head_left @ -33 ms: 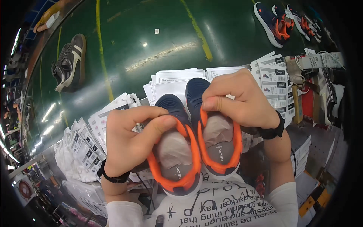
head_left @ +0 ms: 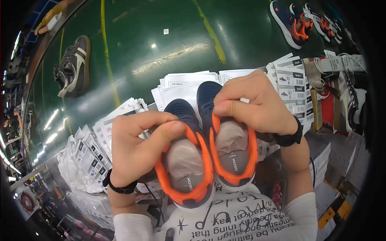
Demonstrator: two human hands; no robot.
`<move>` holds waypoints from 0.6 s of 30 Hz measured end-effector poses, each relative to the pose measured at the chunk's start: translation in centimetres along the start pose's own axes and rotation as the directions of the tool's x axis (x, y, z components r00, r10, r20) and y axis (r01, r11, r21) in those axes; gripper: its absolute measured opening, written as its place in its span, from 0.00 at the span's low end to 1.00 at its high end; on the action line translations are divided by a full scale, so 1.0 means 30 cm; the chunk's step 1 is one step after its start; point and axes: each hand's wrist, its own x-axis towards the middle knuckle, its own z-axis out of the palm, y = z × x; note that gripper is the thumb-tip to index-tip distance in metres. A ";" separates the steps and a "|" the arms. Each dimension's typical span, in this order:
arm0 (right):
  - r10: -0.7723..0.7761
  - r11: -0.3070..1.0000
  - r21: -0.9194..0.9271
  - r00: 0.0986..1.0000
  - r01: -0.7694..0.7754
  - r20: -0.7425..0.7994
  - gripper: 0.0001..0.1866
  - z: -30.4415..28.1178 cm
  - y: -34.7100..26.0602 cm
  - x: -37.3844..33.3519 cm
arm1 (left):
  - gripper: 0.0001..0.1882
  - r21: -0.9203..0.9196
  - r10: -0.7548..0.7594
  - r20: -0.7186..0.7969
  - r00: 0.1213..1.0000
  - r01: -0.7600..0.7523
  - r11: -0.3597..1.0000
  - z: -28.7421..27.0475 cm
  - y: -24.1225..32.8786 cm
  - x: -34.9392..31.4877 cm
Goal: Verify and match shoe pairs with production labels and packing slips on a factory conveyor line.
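Two navy sneakers with orange collars and pale soles are held side by side in front of my chest, toes pointing away. My left hand is closed on the left sneaker, thumb and forefinger pinching its tongue area. The right sneaker is gripped the same way by my right hand. Crumpled greyish paper fills the front of the left sneaker's opening, and more crumpled paper sits in the right one. Grey insoles show at both heels. My hands partly cover the uppers.
Beyond lies a green work surface with yellow lines. A grey sneaker rests on it at left; navy-orange sneakers stand far right. Printed label sheets and white paper stacks line the near edge. A person's arm shows far left.
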 end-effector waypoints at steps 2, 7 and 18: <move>0.130 0.984 0.125 0.991 -0.130 0.002 0.07 -0.001 0.015 -0.015 | 0.09 -0.083 -0.036 -0.010 0.999 0.035 0.996 0.004 -0.018 -0.012; -0.471 0.789 -0.475 0.880 0.390 -0.059 0.10 0.100 0.053 -0.156 | 0.08 0.539 0.625 0.202 0.754 -0.618 0.572 0.019 -0.092 -0.119; 0.187 0.955 -0.197 0.965 -0.222 -0.183 0.34 0.135 0.041 -0.337 | 0.40 0.471 0.053 0.004 0.999 -0.049 0.881 0.047 -0.167 -0.264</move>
